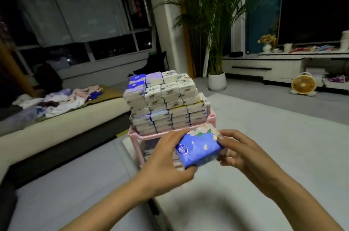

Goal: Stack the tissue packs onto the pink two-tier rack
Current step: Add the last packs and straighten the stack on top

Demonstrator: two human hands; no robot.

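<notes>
A blue tissue pack (198, 147) with a white flower print is held between both hands, just in front of the pink two-tier rack (141, 133). My left hand (166, 162) grips its left and lower side, and my right hand (239, 152) pinches its right end. On the rack's top tier stands a tall pile of tissue packs (164, 98), mostly white with dark print, a few blue ones at the upper left. The lower tier is largely hidden behind my hands; some packs show there.
A cream sofa (62, 127) with loose clothes (56, 100) lies to the left. A potted palm (217, 79) stands behind the rack. A white TV cabinet (273, 66), a dark TV (315, 6) and a small orange fan (303, 85) are at the right. Pale rug underfoot.
</notes>
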